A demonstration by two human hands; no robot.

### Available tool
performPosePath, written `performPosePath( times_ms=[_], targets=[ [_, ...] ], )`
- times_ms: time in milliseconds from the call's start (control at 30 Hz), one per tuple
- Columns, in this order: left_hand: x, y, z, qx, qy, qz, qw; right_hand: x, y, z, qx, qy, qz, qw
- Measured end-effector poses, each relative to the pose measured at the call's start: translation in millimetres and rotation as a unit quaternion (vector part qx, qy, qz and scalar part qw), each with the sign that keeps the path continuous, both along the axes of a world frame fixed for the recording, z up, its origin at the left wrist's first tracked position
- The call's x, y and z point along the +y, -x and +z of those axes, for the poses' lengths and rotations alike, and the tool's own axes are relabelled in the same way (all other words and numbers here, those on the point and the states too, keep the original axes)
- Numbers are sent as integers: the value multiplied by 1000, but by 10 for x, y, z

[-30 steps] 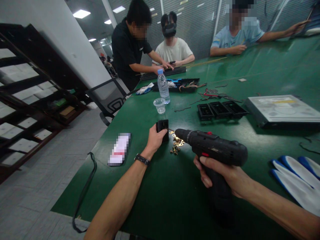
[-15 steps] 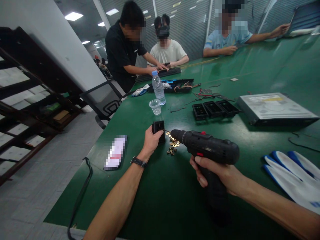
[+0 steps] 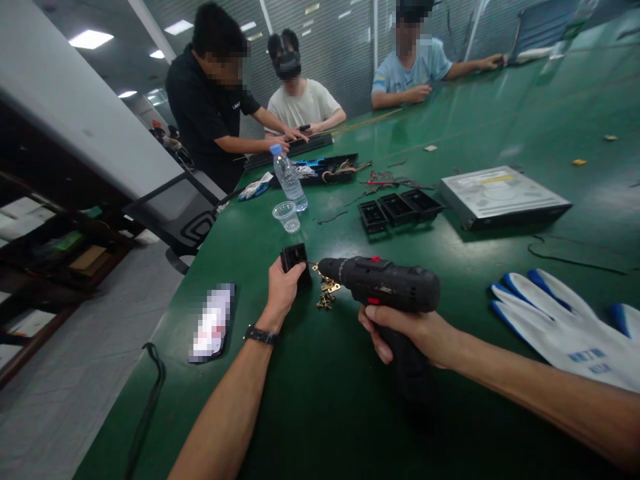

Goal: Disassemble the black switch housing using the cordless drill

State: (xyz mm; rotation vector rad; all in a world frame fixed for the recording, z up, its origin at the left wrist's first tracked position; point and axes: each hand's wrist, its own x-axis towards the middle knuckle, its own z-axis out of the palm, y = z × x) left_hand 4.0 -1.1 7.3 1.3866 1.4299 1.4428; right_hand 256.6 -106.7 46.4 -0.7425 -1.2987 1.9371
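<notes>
In my left hand (image 3: pixel 284 283) is a small black plastic box (image 3: pixel 296 257), held upright on the green table with the thumb over its near side. My right hand (image 3: pixel 405 327) grips a black cordless drill (image 3: pixel 385 283) by its handle, its chuck pointing left. The thin bit reaches the right side of the box; whether it touches a screw is too small to tell. Just below the chuck lie brass-coloured plates (image 3: pixel 329 286) and a little heap of screws (image 3: pixel 326 302). Three joined black boxes (image 3: pixel 399 209) rest farther back.
A plastic cup (image 3: pixel 287 217) and water bottle (image 3: pixel 290 179) stand beyond my left hand. A phone (image 3: pixel 213 323) lies left, white-blue gloves (image 3: pixel 565 327) right, a flat metal device (image 3: pixel 503 197) behind them. An open tool case (image 3: pixel 345 175) and several people are across the table.
The whole view has shifted, so things appear farther left. Both hands keep their hold, the drill still aimed at the box's right side.
</notes>
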Motion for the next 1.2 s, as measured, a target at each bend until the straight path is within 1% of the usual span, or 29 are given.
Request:
performPosePath(
  times_ms=[200, 400, 667, 800, 1000, 1100, 1200],
  targets=[
    [15, 19, -17, 4, 2, 0, 1000, 19, 6, 12, 10, 17, -5, 1000],
    [17, 22, -20, -4, 0, 1, 1000, 4, -4, 48, 12, 7, -5, 1000],
    [28, 28, -45, -5, 1, 8, 1000, 19, -18, -27, 28, 35, -9, 999],
    [24, 23, -29, -2, -4, 20, 1000, 15, -29, -35, 15, 44, -13, 999],
    [8, 17, -12, -17, 10, 33, 999, 5, -33, -47, 23, 54, -13, 998],
    [3, 17, -8, -28, 15, 31, 999, -6, -34, -48, 38, 56, -19, 998],
    [-9, 11, 17, -32, 15, 14, 999, -12, -37, -57, 51, 51, -19, 997]
  ],
)
